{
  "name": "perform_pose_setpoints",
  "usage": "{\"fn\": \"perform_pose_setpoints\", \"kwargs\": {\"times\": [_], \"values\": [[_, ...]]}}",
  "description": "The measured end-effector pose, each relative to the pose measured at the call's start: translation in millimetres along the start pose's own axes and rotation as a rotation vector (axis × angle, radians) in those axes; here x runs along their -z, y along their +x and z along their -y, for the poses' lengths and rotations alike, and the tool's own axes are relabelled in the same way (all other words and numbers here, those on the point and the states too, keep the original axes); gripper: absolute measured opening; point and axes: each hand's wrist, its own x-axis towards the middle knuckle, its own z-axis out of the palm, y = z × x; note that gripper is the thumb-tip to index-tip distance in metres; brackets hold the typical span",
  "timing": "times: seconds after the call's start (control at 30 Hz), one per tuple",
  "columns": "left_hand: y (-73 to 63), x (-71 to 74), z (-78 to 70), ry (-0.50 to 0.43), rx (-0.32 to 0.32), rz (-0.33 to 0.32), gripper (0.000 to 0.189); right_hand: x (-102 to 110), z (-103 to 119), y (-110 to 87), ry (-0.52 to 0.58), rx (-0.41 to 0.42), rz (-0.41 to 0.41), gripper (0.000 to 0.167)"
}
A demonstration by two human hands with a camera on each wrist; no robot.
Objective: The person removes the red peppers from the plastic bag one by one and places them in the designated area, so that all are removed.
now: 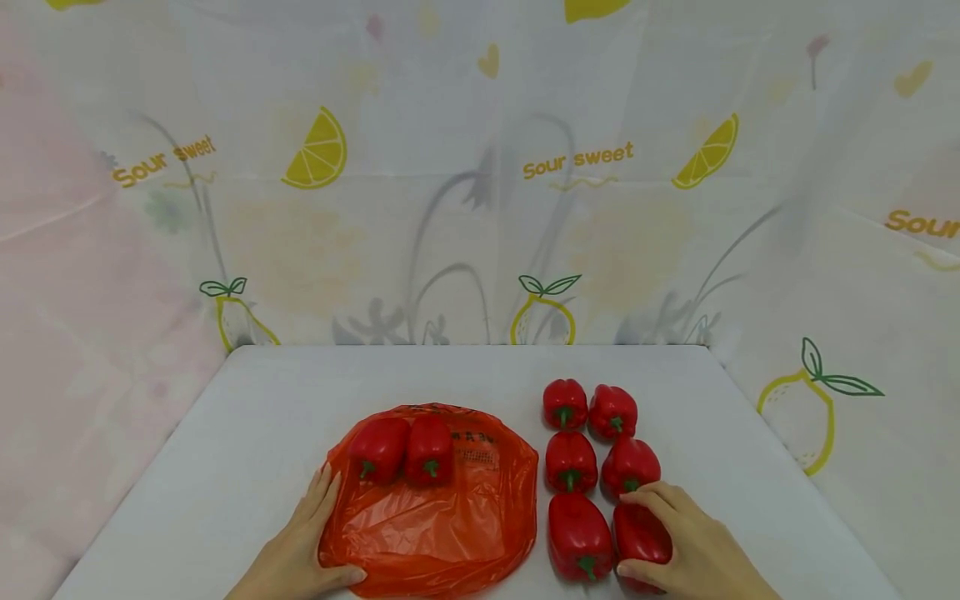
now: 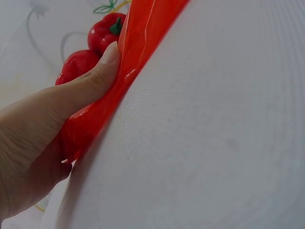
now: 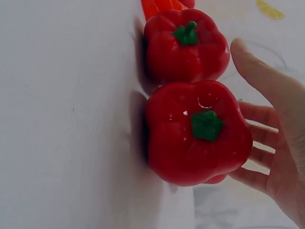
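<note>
An orange-red plastic bag [image 1: 427,525] lies spread on the table, its rim bunched around it. Two red bell peppers sit side by side at its back left, the left pepper [image 1: 380,448] against the right pepper [image 1: 430,446]. My left hand [image 1: 300,533] rests at the bag's left edge, the thumb [image 2: 90,86] lying along the plastic; the other fingers are partly hidden in the left wrist view. My right hand [image 1: 690,533] is spread around the front right bell pepper [image 3: 176,148], thumb and fingers apart on either side. No firm grip on it shows.
More red bell peppers stand in two columns right of the bag, among them the front left pepper [image 1: 577,533] and the back right pepper [image 1: 613,408]. The white table [image 1: 225,433] ends at a patterned cloth [image 1: 420,167] behind and at the sides.
</note>
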Motion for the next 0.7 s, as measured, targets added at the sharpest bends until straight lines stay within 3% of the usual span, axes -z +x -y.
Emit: {"fn": "perform_pose_setpoints", "kwargs": {"times": [0.17,0.43,0.7], "values": [[0.0,0.3,1.1,0.009,-0.012,0.001,0.129,-1.8,4.9,1.3,-0.004,0.046,-0.047,0.068],[0.5,-0.1,1.5,-0.001,-0.007,0.000,0.130,-6.9,15.4,8.2,-0.029,0.224,-0.178,0.064],[1.0,-1.3,2.5,-0.004,-0.015,-0.002,0.129,-11.9,26.8,21.0,0.028,0.393,-0.303,0.061]]}}
